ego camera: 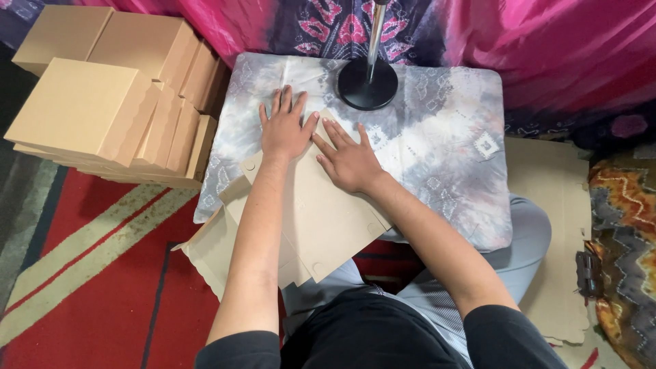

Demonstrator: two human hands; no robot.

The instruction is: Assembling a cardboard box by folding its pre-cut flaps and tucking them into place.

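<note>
On the cloth-covered bench (pixel 444 137), both hands lay open and flat, left hand (pixel 285 130) and right hand (pixel 348 160) pressing a flat cardboard sheet (pixel 321 219) overhanging its near edge. Folded boxes (pixel 102 102) were stacked at far left on the red carpet (pixel 89 273); a black stand base (pixel 367 83) stood beyond.

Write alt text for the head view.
Both hands, left hand and right hand, press flat on a flat cardboard sheet lying on a cloth-covered table. Folded cardboard boxes are stacked at left; a black round stand base sits beyond the hands.
</note>
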